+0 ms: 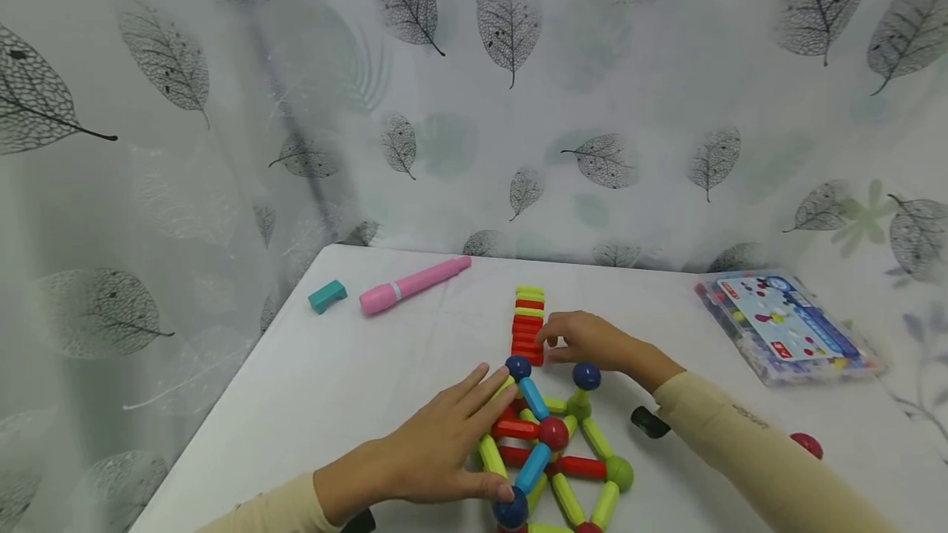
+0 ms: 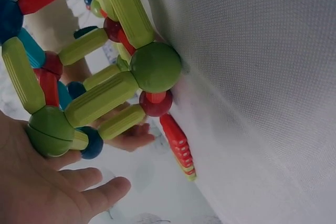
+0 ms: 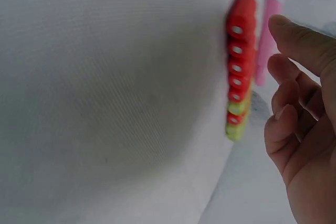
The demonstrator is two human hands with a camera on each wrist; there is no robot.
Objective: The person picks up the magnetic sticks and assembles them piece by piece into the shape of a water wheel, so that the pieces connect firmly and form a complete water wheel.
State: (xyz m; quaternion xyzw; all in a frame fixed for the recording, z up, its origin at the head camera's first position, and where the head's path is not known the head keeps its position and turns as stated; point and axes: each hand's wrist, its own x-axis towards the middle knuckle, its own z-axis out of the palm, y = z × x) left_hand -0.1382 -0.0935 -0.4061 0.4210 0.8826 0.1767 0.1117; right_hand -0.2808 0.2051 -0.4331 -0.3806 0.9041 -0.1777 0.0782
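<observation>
My left hand [image 1: 433,438] lies with spread, straight fingers against the left side of a magnetic stick-and-ball structure [image 1: 518,428]. Green, red and blue sticks join blue, red and green balls in it; in the left wrist view the palm side sits by a green ball [image 2: 51,132]. Beyond the structure, a row of red and yellow-green magnetic sticks [image 1: 528,326] lies side by side on the table. My right hand [image 1: 588,341] hovers at the right side of the row's near end, fingers loosely bent. In the right wrist view, nothing shows between its thumb and fingers [image 3: 286,69].
A pink flashlight-shaped object [image 1: 415,285] and a teal block [image 1: 327,296] lie at the back left of the white table [image 1: 311,401]. A clear plastic case [image 1: 792,327] of pieces sits at the right. A red ball [image 1: 806,444] and a dark piece [image 1: 650,422] are near the right forearm.
</observation>
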